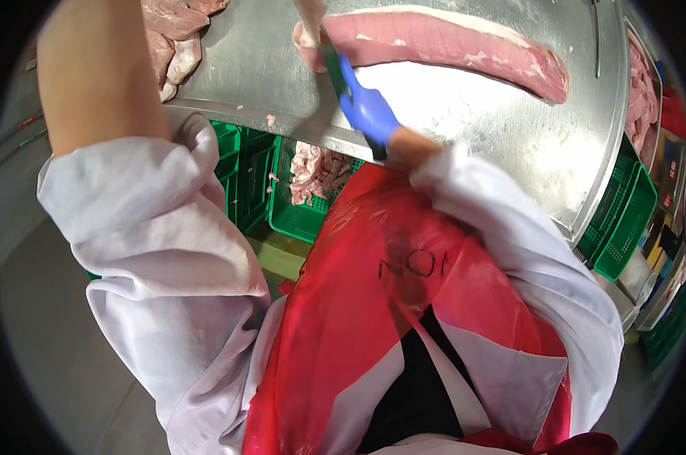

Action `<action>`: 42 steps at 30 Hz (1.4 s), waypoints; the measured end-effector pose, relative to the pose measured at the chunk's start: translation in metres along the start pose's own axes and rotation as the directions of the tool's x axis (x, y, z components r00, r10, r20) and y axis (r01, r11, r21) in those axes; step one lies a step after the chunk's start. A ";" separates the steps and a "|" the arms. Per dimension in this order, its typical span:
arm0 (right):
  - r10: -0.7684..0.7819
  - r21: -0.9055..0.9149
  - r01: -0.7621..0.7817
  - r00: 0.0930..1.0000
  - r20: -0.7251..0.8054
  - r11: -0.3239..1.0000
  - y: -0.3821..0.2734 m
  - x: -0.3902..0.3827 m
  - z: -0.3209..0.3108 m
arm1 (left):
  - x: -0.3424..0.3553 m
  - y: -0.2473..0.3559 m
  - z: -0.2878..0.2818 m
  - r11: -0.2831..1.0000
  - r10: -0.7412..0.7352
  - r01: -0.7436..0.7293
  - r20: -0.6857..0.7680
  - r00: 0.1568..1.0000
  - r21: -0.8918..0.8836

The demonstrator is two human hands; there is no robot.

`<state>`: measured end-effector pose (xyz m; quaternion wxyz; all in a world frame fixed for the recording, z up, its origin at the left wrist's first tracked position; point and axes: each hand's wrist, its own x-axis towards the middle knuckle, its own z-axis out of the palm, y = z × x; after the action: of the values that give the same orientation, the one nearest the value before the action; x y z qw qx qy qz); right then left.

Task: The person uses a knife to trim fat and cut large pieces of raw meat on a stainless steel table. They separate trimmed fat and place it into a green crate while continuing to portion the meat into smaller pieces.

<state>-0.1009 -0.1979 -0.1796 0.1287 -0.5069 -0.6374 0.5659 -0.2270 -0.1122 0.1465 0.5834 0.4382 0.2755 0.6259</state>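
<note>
My right hand, in a blue glove, is closed around the green handle of a knife. Its blade is smeared by motion and points toward the top edge, over the left end of a long pork loin. The loin lies across the steel table, pink with a white fat strip along its far side. My left forearm, its white sleeve pushed up, reaches out past the top edge; that hand is out of the picture.
Several pieces of pale meat lie at the table's far left. Below the near edge, a green crate holds trimmings. Another green crate and a container of meat strips stand at the right. My red apron nearly touches the table edge.
</note>
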 end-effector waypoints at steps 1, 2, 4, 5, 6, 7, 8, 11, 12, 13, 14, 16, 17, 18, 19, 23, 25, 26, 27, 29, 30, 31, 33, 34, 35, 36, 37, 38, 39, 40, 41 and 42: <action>-0.113 0.012 0.115 0.989 -0.092 0.993 0.011 -0.005 0.007 | -0.010 0.004 0.001 1.000 0.013 -0.013 0.003 1.000 0.019; -0.218 0.024 0.227 0.958 -0.186 0.974 0.022 -0.005 0.017 | -0.019 0.005 0.001 0.999 0.014 -0.015 0.010 1.000 0.043; -0.180 0.095 0.197 0.970 -0.165 0.976 -0.022 0.036 -0.014 | -0.037 0.007 -0.001 0.995 0.014 -0.015 0.007 1.000 0.096; -0.162 0.128 0.184 0.973 -0.162 0.975 -0.039 0.055 -0.028 | -0.044 0.006 0.001 0.993 0.016 -0.017 0.009 1.000 0.120; -0.196 0.071 0.215 0.958 -0.211 0.974 -0.039 0.066 -0.022 | -0.050 0.007 0.002 0.989 0.018 -0.019 0.014 1.000 0.146; -0.230 0.013 0.241 0.938 -0.261 0.970 -0.031 0.075 -0.007 | -0.058 0.007 0.003 0.985 0.018 -0.019 0.009 1.000 0.170; -0.353 -0.089 0.344 0.865 -0.356 0.935 -0.011 0.069 0.019 | -0.066 0.008 0.002 0.980 0.023 -0.022 -0.002 1.000 0.197; -0.295 0.059 0.328 0.903 -0.311 0.943 0.010 0.011 0.044 | -0.076 -0.001 -0.016 0.977 0.024 -0.026 0.012 1.000 0.211; -0.270 0.101 0.302 0.931 -0.244 0.948 0.011 0.001 0.050 | -0.084 0.003 -0.015 0.968 0.035 -0.030 -0.014 0.999 0.249; -0.484 0.096 0.539 0.810 -0.332 0.837 0.007 0.013 0.055 | -0.098 0.020 -0.006 0.949 0.067 -0.048 -0.051 0.996 0.310; -0.416 0.232 0.457 0.886 -0.206 0.858 -0.009 0.033 0.040 | -0.101 0.022 -0.004 0.939 0.073 -0.048 -0.063 0.995 0.341; -0.299 0.439 0.236 0.951 0.077 0.867 -0.064 0.054 -0.015 | -0.100 0.026 -0.005 0.920 0.082 -0.048 -0.073 0.994 0.389; -0.242 0.382 0.193 0.967 0.082 0.904 -0.065 0.043 -0.040 | -0.079 0.014 -0.020 0.929 0.057 -0.040 -0.037 0.998 0.368; -0.261 0.344 0.183 0.946 0.194 0.921 -0.088 0.011 -0.034 | -0.091 0.031 -0.011 0.897 0.089 -0.040 -0.091 0.992 0.440; -0.330 0.397 0.234 0.924 0.192 0.887 -0.075 0.001 -0.023 | -0.087 0.036 -0.006 0.883 0.101 -0.048 -0.088 0.991 0.466; -0.198 0.412 0.157 0.978 0.060 0.897 0.008 -0.099 -0.092 | -0.072 0.040 -0.028 0.850 0.115 -0.042 -0.107 0.988 0.525; -0.201 0.226 0.236 0.965 -0.170 0.945 0.082 -0.117 -0.133 | -0.071 0.064 -0.010 0.802 0.143 -0.043 -0.121 0.982 0.595; -0.131 0.527 0.280 0.944 -0.303 0.802 0.110 -0.136 -0.157 | -0.074 0.069 -0.009 0.785 0.148 -0.039 -0.127 0.981 0.618; -0.054 0.529 0.257 0.928 -0.369 0.808 0.125 -0.170 -0.195 | -0.079 0.068 -0.010 0.769 0.144 -0.019 -0.143 0.979 0.638; 0.139 0.541 0.224 0.824 -0.549 0.810 0.177 -0.231 -0.250 | -0.083 0.045 -0.023 0.739 0.042 0.082 -0.166 0.985 0.669; 0.203 0.575 0.283 0.744 -0.637 0.768 0.194 -0.265 -0.271 | -0.093 0.024 -0.033 0.704 -0.040 0.169 -0.199 0.979 0.690; 0.197 0.517 0.318 0.670 -0.716 0.795 0.215 -0.299 -0.289 | -0.105 -0.002 -0.039 0.662 -0.132 0.258 -0.230 0.964 0.703; 0.247 0.488 0.303 0.582 -0.775 0.819 0.247 -0.359 -0.309 | -0.142 -0.076 -0.059 0.496 -0.358 0.465 -0.315 0.879 0.733; 0.202 0.438 0.312 0.571 -0.796 0.843 0.254 -0.383 -0.313 | -0.164 -0.118 -0.064 0.368 -0.462 0.525 -0.339 0.819 0.767; 0.240 0.462 0.278 0.574 -0.783 0.842 0.253 -0.401 -0.312 | -0.185 -0.162 -0.063 0.245 -0.539 0.529 -0.339 0.771 0.813; 0.275 0.480 0.245 0.571 -0.774 0.842 0.252 -0.418 -0.308 | -0.198 -0.203 -0.054 0.155 -0.561 0.432 -0.281 0.779 0.888; 0.279 0.462 0.163 0.610 -0.741 0.872 0.255 -0.431 -0.302 | -0.206 -0.249 -0.047 0.114 -0.440 0.138 -0.075 0.895 0.984; 0.294 0.439 0.077 0.637 -0.712 0.895 0.259 -0.445 -0.293 | -0.196 -0.275 0.015 0.137 -0.374 0.001 0.051 0.926 0.991; 0.291 0.357 -0.028 0.640 -0.711 0.934 0.244 -0.445 -0.283 | -0.188 -0.303 0.054 0.268 -0.369 -0.043 0.144 0.918 0.962; 0.299 0.393 -0.018 0.683 -0.667 0.919 0.240 -0.445 -0.273 | -0.183 -0.339 0.083 0.277 -0.276 -0.252 0.328 0.904 0.927; 0.265 0.311 -0.078 0.738 -0.621 0.947 0.225 -0.442 -0.268 | -0.179 -0.378 0.100 0.237 -0.243 -0.427 0.479 0.844 0.873; 0.241 0.226 -0.133 0.787 -0.568 0.965 0.214 -0.442 -0.266 | -0.180 -0.403 0.131 0.210 -0.215 -0.505 0.543 0.812 0.837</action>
<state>0.4027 -0.4238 -0.0946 0.3074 -0.7052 -0.4603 0.4430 0.0722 -0.2410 -0.1785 0.1663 0.8874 0.3738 0.2125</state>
